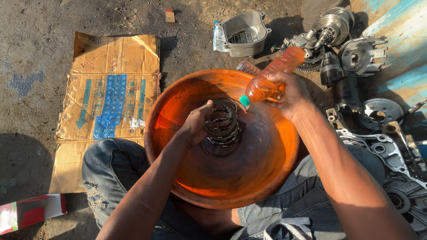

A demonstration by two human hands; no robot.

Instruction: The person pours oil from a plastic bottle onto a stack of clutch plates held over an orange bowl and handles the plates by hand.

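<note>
A stack of metal clutch plates (222,123) is gripped by the left hand (195,126), fingers clamped around its left edge, and is held upright inside a large orange basin (267,173). A plastic bottle of orange-red fluid (271,75) is clasped by the right hand (291,95) and tipped down to the left, so that its green nozzle (244,101) is brought just beside the top of the stack. Whether fluid is leaving the nozzle cannot be told. The bottle is seen to be still largely full, and no pool of liquid is made out on the basin's dark, stained bottom, so the wetting of the plates is judged to be at an early stage, with most of it left to do.

The basin is rested on the knees, which are covered by worn blue jeans (106,169). On the ground to the left, a flattened cardboard box (111,89) is laid out. At the far side, an open grey metal engine cover (243,33) is seen on the dirt. To the right, dismantled engine parts (351,53) are scattered, among them gears and a toothed housing, with a crankcase half (391,151) nearer.
</note>
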